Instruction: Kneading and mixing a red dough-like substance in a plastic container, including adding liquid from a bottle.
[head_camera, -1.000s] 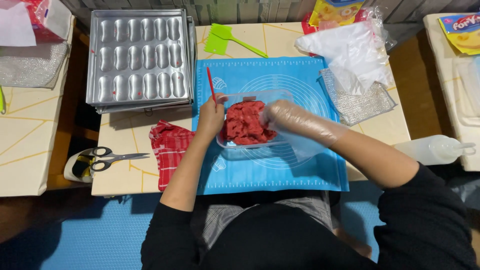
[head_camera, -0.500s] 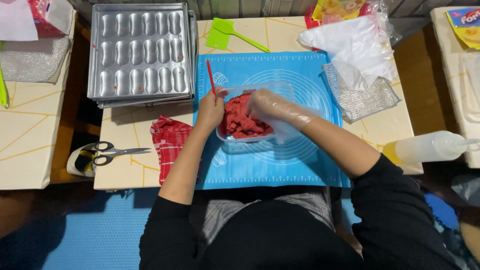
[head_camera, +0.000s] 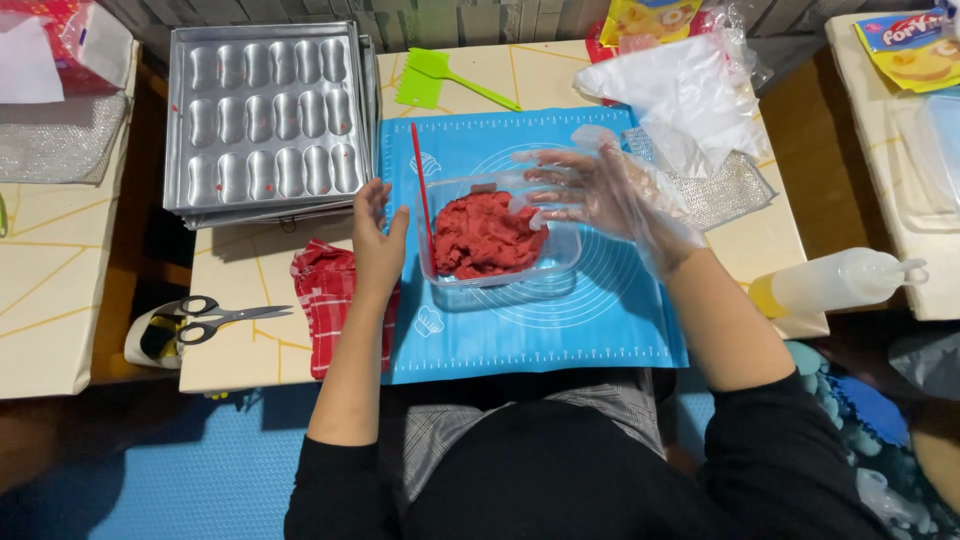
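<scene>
A clear plastic tub (head_camera: 545, 282) of red dough (head_camera: 487, 236) stands on a blue silicone mat (head_camera: 600, 320). My left hand (head_camera: 378, 240) is bare, fingers apart, and rests at the tub's left side. My right hand (head_camera: 600, 195) wears a loose clear plastic glove; it hovers open above the tub's right end, fingers spread, holding nothing. A thin red stick (head_camera: 421, 190) lies along the tub's left rim.
A stack of metal mould trays (head_camera: 265, 115) sits far left of the mat. A green spatula (head_camera: 440, 80) lies behind it. A red checked cloth (head_camera: 325, 300), scissors (head_camera: 215, 315), clear plastic bags (head_camera: 690, 95) and a squeeze bottle (head_camera: 840, 282) surround the mat.
My gloved right hand has lifted out of the dough and opened above the tub. My left hand has let go of the tub's corner and opened beside it.
</scene>
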